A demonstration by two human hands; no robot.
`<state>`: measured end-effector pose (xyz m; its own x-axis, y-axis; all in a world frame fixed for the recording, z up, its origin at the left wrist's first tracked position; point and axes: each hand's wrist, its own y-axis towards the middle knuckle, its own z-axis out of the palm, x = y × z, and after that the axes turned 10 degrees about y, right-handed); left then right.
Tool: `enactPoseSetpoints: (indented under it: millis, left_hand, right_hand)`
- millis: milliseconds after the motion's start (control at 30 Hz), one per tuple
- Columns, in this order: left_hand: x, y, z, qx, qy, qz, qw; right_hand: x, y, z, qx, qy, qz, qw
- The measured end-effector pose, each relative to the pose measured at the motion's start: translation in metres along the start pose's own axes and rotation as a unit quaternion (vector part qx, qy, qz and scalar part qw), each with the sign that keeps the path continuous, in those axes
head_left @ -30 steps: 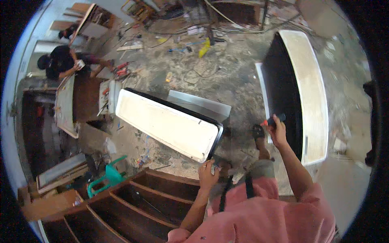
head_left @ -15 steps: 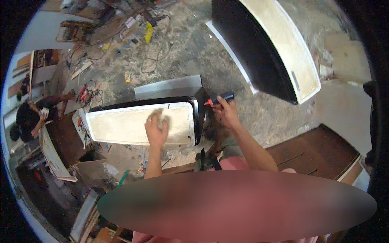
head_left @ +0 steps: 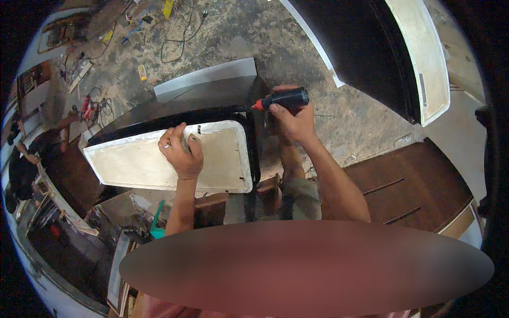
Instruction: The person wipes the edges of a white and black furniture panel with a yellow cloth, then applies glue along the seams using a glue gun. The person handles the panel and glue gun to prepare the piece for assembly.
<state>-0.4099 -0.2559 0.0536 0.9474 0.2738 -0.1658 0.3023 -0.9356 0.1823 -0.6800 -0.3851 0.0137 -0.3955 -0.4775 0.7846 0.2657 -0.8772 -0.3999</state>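
Where the lap shows: a pink shirt (head_left: 164,310), largely hidden by a blurred oval, lies at the lower edge; olive shorts (head_left: 306,199) appear just beyond.
Stool: part of a green stool (head_left: 157,231) stands left of the lap.
Board: a dark brown board (head_left: 424,172) with two narrow dark strips extends at the right.
Box: the long black box (head_left: 222,159), its cream face rimmed in white, lies directly in front of the person.
Left hand: the left hand (head_left: 181,149), ringed, lies over the cream face; its fingers are bent and the thumb stands apart from them. Firm contact cannot be told.
Right hand: the right hand (head_left: 295,117) has its fingers clamped on the bottle.
Bottle: the dark bottle (head_left: 289,97) is tilted near the box's far right corner, its red nozzle (head_left: 257,105) pointing left at the black edge; whether they touch cannot be told.
Sheet: a pale strip (head_left: 207,79) lies just behind the box.
Cabinet: a black cabinet (head_left: 366,58) with a cream side lies at upper right.
Floor: a dark cable (head_left: 183,43) loops across stained concrete (head_left: 233,32).
Co-worker: another person (head_left: 21,172) is at far left.
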Motion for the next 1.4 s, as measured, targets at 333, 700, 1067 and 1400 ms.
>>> enactPoseSetpoints:
  millis: [333, 700, 1067, 1400]
  left_hand:
    - [-0.002, 0.0, -0.002, -0.015, -0.056, -0.018, 0.998]
    - [0.0, 0.001, -0.001, -0.024, -0.098, -0.033, 0.994]
    - [0.0, 0.001, -0.001, -0.019, -0.07, -0.033, 0.997]
    - [0.001, -0.001, -0.004, 0.009, -0.063, -0.037, 0.997]
  right_hand:
    - [-0.028, -0.037, 0.02, -0.064, -0.067, -0.091, 0.991]
    - [-0.029, -0.04, 0.026, -0.05, -0.144, -0.159, 0.976]
    - [-0.016, -0.044, 0.014, -0.068, -0.178, -0.148, 0.97]
    - [-0.008, -0.035, 0.008, -0.107, -0.022, -0.087, 0.99]
